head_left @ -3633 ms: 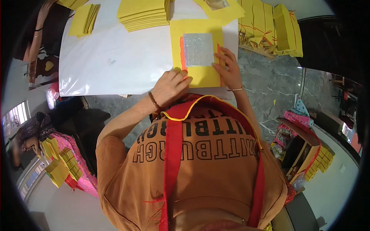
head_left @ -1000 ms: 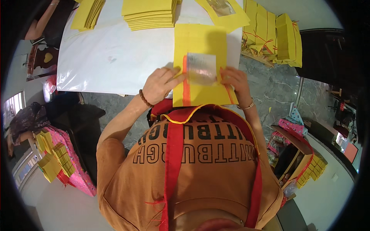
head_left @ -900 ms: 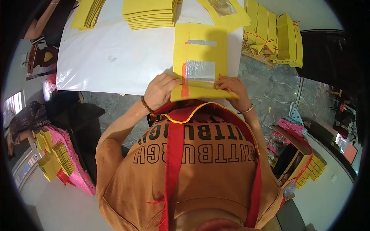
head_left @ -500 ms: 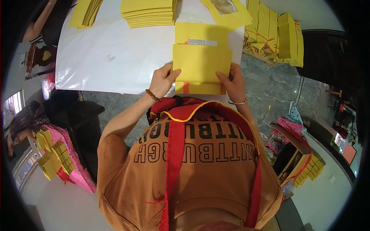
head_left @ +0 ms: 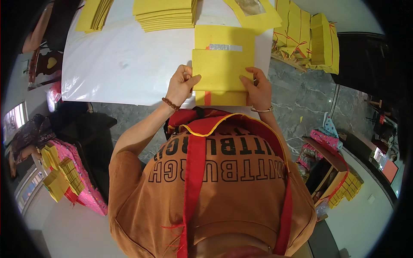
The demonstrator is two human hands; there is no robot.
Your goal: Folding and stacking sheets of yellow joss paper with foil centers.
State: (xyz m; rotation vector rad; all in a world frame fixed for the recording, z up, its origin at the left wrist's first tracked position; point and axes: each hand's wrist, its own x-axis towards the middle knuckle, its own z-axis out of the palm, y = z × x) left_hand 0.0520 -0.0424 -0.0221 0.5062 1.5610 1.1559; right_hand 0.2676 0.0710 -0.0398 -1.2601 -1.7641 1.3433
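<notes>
In front of me at the table's near edge lies a folded yellow paper piece (head_left: 220, 64), on top of more yellow paper (head_left: 224, 35). A silver rectangle (head_left: 225, 47) shows just above the upper piece, and a red strip (head_left: 208, 98) shows below it. My left hand (head_left: 180, 86) pinches the upper piece's left edge, thumb on top, fingers curled behind. On the right edge, my right hand (head_left: 259, 89) grips the same piece between thumb and fingers.
A white-covered table (head_left: 116, 64) spreads out to the left. Stacks of yellow paper (head_left: 165, 17) stand at its far side, with a yellow piece with a silvery patch (head_left: 254, 15) further right. Tied yellow bundles (head_left: 305, 36) sit beyond the table's right edge. Another person's arm (head_left: 38, 30) shows at far left.
My right hand has shifted slightly left, and the upper piece's right edge now lines up closer with the paper beneath. The left hand's fingers have moved a little upward.
</notes>
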